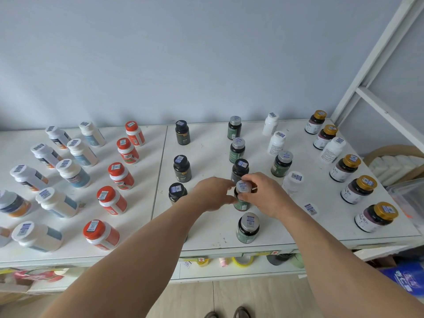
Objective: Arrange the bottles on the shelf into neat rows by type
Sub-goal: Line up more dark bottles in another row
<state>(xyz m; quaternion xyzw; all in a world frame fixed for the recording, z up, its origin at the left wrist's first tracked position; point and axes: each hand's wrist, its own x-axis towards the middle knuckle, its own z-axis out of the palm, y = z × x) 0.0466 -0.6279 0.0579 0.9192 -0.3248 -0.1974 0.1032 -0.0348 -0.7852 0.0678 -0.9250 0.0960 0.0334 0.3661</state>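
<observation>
Both hands meet on one silver-capped green bottle (242,198) in the middle column of the white shelf (206,230). My left hand (212,193) grips its left side and my right hand (263,193) holds the cap and right side. A black-capped dark bottle (239,169) stands right behind it, and another silver-capped green bottle (248,227) stands in front. More green bottles (237,149) line up behind. Black-capped bottles (182,168) form a column to the left. Red-capped orange bottles (121,176) and white bottles (73,173) stand in rows further left. Gold-capped bottles (359,189) run along the right.
A green bottle (281,163) stands among small white bottles (276,143) right of centre. A white rack frame (376,65) rises at the right, with a clear bin (410,198) beside the shelf. Tape rolls (243,261) and small items lie on the lower ledge. The shelf's front edge is near my forearms.
</observation>
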